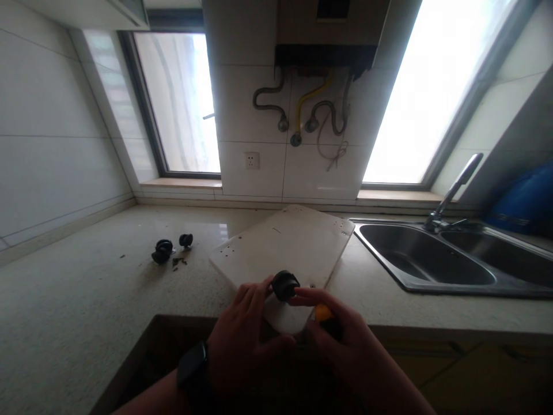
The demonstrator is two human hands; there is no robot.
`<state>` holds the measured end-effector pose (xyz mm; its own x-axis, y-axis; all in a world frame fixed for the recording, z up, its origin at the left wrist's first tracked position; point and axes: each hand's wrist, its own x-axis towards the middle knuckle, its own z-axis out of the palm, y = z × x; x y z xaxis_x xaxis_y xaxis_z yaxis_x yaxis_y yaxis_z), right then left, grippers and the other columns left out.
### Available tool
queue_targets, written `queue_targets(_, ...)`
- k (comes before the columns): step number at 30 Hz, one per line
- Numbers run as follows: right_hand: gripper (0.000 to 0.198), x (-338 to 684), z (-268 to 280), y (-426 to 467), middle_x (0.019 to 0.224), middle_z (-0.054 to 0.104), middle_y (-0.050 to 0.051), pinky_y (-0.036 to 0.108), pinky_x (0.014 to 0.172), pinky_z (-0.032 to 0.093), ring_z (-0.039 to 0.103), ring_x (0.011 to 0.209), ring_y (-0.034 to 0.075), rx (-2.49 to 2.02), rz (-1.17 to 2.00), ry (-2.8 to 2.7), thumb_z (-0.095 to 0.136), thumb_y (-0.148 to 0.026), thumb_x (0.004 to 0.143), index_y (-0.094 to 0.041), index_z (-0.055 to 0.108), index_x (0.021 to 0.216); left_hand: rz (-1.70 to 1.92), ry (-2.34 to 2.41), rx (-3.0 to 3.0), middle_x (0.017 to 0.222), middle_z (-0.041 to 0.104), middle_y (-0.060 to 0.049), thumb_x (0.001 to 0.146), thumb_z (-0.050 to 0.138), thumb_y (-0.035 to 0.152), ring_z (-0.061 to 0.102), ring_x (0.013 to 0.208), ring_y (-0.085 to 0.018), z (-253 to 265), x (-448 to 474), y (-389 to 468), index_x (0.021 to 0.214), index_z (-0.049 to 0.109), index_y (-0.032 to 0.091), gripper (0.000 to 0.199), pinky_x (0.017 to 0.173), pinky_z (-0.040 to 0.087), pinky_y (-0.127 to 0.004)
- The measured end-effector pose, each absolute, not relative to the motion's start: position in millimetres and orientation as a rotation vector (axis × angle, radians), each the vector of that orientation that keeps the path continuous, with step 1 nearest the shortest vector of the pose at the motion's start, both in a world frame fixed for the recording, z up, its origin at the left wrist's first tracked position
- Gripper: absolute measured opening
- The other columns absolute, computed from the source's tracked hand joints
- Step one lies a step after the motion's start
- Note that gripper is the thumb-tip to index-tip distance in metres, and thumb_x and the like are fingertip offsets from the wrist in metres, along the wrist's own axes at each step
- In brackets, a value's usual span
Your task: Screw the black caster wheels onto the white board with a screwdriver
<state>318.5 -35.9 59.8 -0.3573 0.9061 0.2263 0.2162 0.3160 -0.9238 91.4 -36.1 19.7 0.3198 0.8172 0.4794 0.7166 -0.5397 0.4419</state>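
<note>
Caster (284,286) sits pinched between left hand (240,325) and right hand (349,331), the latter also curled around a yellow-and-black object (322,313), at the white board's (276,248) near corner, while other casters (162,252) lie loose beyond, apparently still unattached.

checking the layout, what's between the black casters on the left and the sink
The head view shows the white board there, between the black casters and the sink.
</note>
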Motion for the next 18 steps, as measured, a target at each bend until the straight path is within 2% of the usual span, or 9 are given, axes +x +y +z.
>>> queue_targets(2, 0.023, 319.3, 60.1, -37.0, 0.103, 0.071, 0.006, 0.029, 0.066, 0.057, 0.068, 0.076, 0.016, -1.016, 1.132, -1.650, 0.061, -0.030, 0.093, -0.026, 0.067, 0.114, 1.017, 1.422, 2.444, 0.141, 0.056, -0.016, 0.087, 0.066, 0.066, 0.053, 0.127, -0.033, 16.2, 90.3, -34.0, 0.157, 0.025, 0.021, 0.094, 0.102, 0.052, -0.052)
queue_targets(3, 0.020, 321.1, 61.6, -37.1, 0.094, 0.069, 0.004, 0.024, 0.051, 0.051, 0.062, 0.060, 0.013, -1.009, 1.169, -1.558, 0.062, -0.034, 0.093, -0.026, 0.066, 0.111, 1.014, 1.413, 2.455, 0.141, 0.056, -0.017, 0.087, 0.066, 0.066, 0.054, 0.126, -0.034, 14.4, 89.4, -33.2, 0.159, 0.022, 0.022, 0.096, 0.102, 0.052, -0.053)
queue_targets(5, 0.018, 326.4, 69.0, -36.6, 0.080, 0.062, -0.001, 0.020, 0.037, 0.036, 0.048, 0.046, 0.008, -0.923, 1.221, -1.384, 0.063, -0.037, 0.092, -0.026, 0.063, 0.106, 1.008, 1.407, 2.459, 0.139, 0.057, -0.017, 0.087, 0.065, 0.067, 0.055, 0.124, -0.034, 10.0, 86.9, -32.4, 0.161, 0.016, 0.023, 0.099, 0.100, 0.053, -0.054)
queue_targets(6, 0.016, 328.9, 74.9, -35.8, 0.078, 0.060, -0.001, 0.019, 0.037, 0.034, 0.047, 0.046, 0.008, -0.843, 1.212, -1.317, 0.064, -0.034, 0.090, -0.026, 0.062, 0.104, 1.005, 1.408, 2.453, 0.138, 0.058, -0.017, 0.087, 0.066, 0.067, 0.056, 0.123, -0.034, 7.1, 85.1, -32.3, 0.162, 0.014, 0.023, 0.101, 0.099, 0.053, -0.054)
queue_targets(8, 0.015, 331.8, 89.7, -32.6, 0.079, 0.059, -0.001, 0.022, 0.041, 0.039, 0.053, 0.052, 0.012, -0.649, 1.136, -1.245, 0.061, -0.027, 0.087, -0.027, 0.062, 0.102, 0.997, 1.412, 2.430, 0.136, 0.058, -0.017, 0.085, 0.067, 0.067, 0.057, 0.120, -0.034, 0.2, 80.7, -32.4, 0.163, 0.011, 0.024, 0.105, 0.097, 0.054, -0.054)
queue_targets(12, 0.026, 323.1, 116.4, -20.6, 0.090, 0.058, -0.001, 0.027, 0.053, 0.047, 0.059, 0.068, 0.014, -0.454, 0.933, -1.195, 0.055, -0.012, 0.081, -0.029, 0.060, 0.102, 0.980, 1.398, 2.412, 0.135, 0.059, -0.017, 0.083, 0.070, 0.067, 0.059, 0.118, -0.034, -14.2, 70.5, -32.3, 0.163, 0.011, 0.025, 0.108, 0.096, 0.055, -0.053)
queue_targets(18, 0.030, 292.1, 115.2, 0.4, 0.092, 0.057, -0.003, 0.026, 0.054, 0.046, 0.059, 0.069, 0.013, -0.393, 0.882, -1.346, 0.055, -0.011, 0.083, -0.030, 0.052, 0.107, 0.960, 1.360, 2.454, 0.136, 0.061, -0.017, 0.078, 0.074, 0.067, 0.059, 0.119, -0.035, -23.4, 58.5, -25.8, 0.161, 0.016, 0.025, 0.110, 0.097, 0.054, -0.056)
